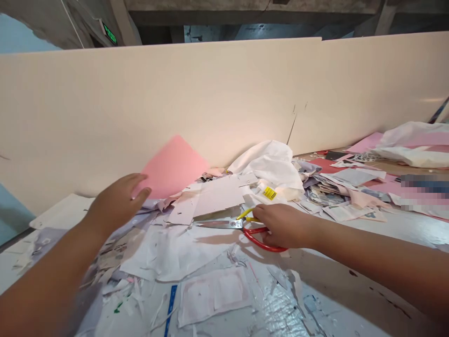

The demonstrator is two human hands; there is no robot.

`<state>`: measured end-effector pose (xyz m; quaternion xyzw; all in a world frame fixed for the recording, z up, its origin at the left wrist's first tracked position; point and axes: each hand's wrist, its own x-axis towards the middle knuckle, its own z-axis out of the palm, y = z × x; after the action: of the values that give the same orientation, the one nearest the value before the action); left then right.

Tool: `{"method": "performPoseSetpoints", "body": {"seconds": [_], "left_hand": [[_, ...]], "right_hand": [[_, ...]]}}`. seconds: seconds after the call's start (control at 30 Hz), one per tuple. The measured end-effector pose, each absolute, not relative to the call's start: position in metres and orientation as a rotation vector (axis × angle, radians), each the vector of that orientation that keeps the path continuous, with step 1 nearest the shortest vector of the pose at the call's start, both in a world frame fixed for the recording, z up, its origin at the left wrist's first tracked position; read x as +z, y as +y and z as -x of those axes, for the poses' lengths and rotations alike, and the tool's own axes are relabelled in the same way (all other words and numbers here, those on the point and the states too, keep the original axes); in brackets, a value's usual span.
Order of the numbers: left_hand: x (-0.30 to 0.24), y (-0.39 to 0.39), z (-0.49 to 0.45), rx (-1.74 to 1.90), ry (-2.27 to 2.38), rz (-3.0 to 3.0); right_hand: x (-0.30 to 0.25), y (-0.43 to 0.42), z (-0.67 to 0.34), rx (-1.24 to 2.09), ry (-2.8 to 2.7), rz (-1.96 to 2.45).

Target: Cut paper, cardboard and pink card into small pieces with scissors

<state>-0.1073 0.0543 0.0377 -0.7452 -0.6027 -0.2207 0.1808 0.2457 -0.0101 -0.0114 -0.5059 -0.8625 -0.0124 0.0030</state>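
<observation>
Pinched by one corner in my left hand point(117, 201) is a pink sheet point(175, 168), raised and tilted in front of the low wall. My right hand point(280, 225) grips a pair of scissors point(233, 224) with one red and one yellow handle. Their blades point left, slightly parted, over the white scraps. Just behind the scissors lies a pale folded card point(220, 196). Below them a large white sheet point(175, 248) is spread out, with a pale rectangular piece point(214, 296) nearer to me.
A cream partition point(175, 93) runs along the back. White cloth point(266, 164) is heaped behind my right hand, with a yellow label point(269, 193) in front. Stacked scraps point(336, 192) and red and pink sheets lie right. A blue strip point(170, 309) lies near the front.
</observation>
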Motion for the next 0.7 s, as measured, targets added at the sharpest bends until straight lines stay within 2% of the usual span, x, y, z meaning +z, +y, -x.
{"method": "performPoseSetpoints", "body": {"seconds": [0.1, 0.2, 0.33, 0.43, 0.47, 0.5, 0.6, 0.7], "left_hand": [[0.034, 0.065, 0.123, -0.711, -1.828, 2.062], [0.023, 0.066, 0.121, -0.804, -1.961, 1.778], [0.008, 0.056, 0.097, -0.720, -1.806, 1.836], [-0.007, 0.056, 0.080, -0.544, -2.008, 2.178], [-0.013, 0.059, 0.077, -0.498, -2.279, 2.238], [-0.019, 0.062, 0.075, -0.486, -2.354, 2.269], [-0.033, 0.069, 0.074, -0.576, -2.491, 2.277], [-0.037, 0.070, 0.074, -0.761, -2.606, 2.278]], "right_hand": [[-0.012, -0.010, -0.263, -0.070, -2.594, 1.656], [-0.016, -0.008, -0.275, 0.003, -2.485, 1.700], [-0.025, -0.003, -0.278, 0.311, -2.339, 1.725], [-0.030, 0.001, -0.273, 0.553, -2.233, 1.742], [-0.031, 0.001, -0.271, 0.658, -2.191, 1.723], [-0.031, 0.000, -0.269, 0.756, -2.147, 1.694], [-0.032, -0.003, -0.267, 0.987, -2.057, 1.591], [-0.029, -0.010, -0.266, 1.076, -2.049, 1.578]]}}
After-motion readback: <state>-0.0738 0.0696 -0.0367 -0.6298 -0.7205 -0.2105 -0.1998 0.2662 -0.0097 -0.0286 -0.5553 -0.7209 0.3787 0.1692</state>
